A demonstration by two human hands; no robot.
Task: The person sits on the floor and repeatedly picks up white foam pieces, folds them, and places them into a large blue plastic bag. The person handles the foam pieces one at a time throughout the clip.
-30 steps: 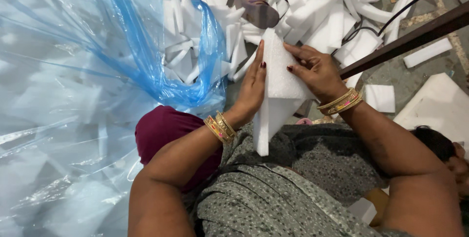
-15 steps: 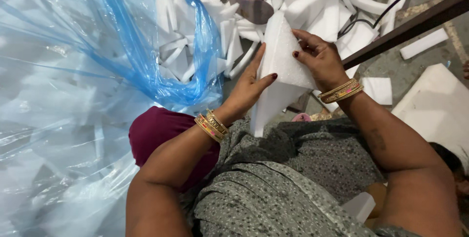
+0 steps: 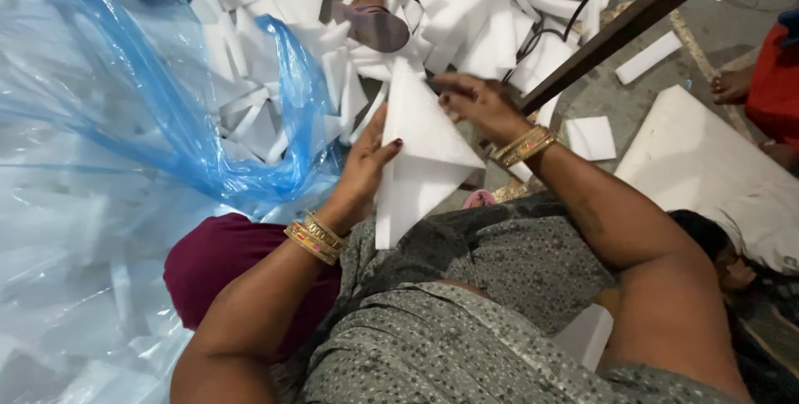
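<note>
1. A white triangular foam piece is held upright above the person's lap, its point up toward the heap and its lower corner down near the grey patterned clothing.
2. The left hand lies flat against the piece's left edge with the fingers spread; the right hand is closed on its upper right edge, fingers curled over it.
3. Judged from this: one piece is in hand, between the heap and the bag, and most of the work looks left, since the heap remains large.
4. Count in hand: one foam piece, two hands, bangles on both wrists.
5. The heap of foam offcuts on the floor holds too many to count.
6. One large clear blue plastic bag lies at left, with pale pieces showing dimly inside.
7. One dark slanted bar crosses at upper right; one large foam slab lies beyond it.
</note>
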